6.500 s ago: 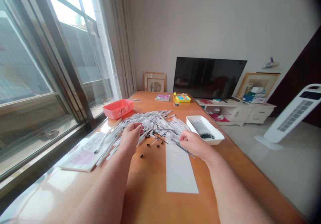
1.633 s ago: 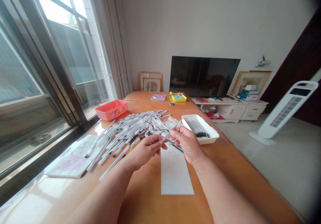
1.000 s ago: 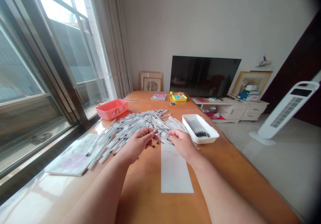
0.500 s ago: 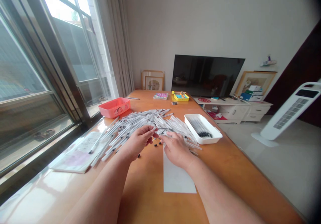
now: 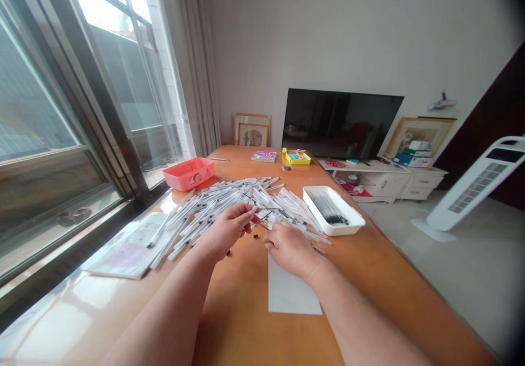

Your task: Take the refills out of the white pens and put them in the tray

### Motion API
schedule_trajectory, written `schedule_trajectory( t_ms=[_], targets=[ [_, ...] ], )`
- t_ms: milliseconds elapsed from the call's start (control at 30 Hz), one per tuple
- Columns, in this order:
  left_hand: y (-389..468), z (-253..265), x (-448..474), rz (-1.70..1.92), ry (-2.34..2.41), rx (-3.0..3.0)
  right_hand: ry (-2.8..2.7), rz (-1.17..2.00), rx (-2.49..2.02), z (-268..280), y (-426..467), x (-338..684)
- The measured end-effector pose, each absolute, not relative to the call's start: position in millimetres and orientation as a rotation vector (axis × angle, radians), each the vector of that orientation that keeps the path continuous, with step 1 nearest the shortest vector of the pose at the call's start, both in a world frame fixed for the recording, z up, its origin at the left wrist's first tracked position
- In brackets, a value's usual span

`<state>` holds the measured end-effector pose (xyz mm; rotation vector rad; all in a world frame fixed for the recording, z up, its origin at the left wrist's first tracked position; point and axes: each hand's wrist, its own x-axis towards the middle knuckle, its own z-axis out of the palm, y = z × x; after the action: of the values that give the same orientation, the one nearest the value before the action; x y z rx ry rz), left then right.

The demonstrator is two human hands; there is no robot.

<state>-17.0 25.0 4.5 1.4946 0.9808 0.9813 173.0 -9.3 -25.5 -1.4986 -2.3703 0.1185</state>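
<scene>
- The white tray [image 5: 355, 224] on my right holds a row of slim clear tubes [image 5: 328, 204] with black ends.
- The yellow box [image 5: 302, 162] at the far end has colourful things in it.
- My left hand [image 5: 230, 225] has its fingertips drawn close, near the heap of clear tubes [image 5: 221, 197]; I can't tell whether it grips anything.
- My right hand [image 5: 289, 247] curls low over the paper [image 5: 294, 295], apart from my left, its grip hidden.
- One black cap [image 5: 255, 236] lies between them.

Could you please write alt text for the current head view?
Someone's left hand and right hand are close together at the near edge of a heap of clear tubes on a wooden table. A white tray of black-ended tubes stands right, a red tray left.
</scene>
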Motion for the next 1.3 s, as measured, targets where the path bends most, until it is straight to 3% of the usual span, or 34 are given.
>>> schedule_trajectory(
  t_ms=[367,667,1300],
  targets=[
    [21.7,5.5,-15.5,0.947,0.934,1.510,-2.156,0.409,-1.410,-22.0,-13.8,182.2],
    [10.2,15.6,-10.1,0.814,0.904,1.548,-1.186,1.219,-1.126,-6.3,-10.4,186.6],
    [9.0,9.8,-7.3,0.767,0.864,1.618,-1.258,1.092,-1.093,-7.9,-10.3,187.3]
  ],
)
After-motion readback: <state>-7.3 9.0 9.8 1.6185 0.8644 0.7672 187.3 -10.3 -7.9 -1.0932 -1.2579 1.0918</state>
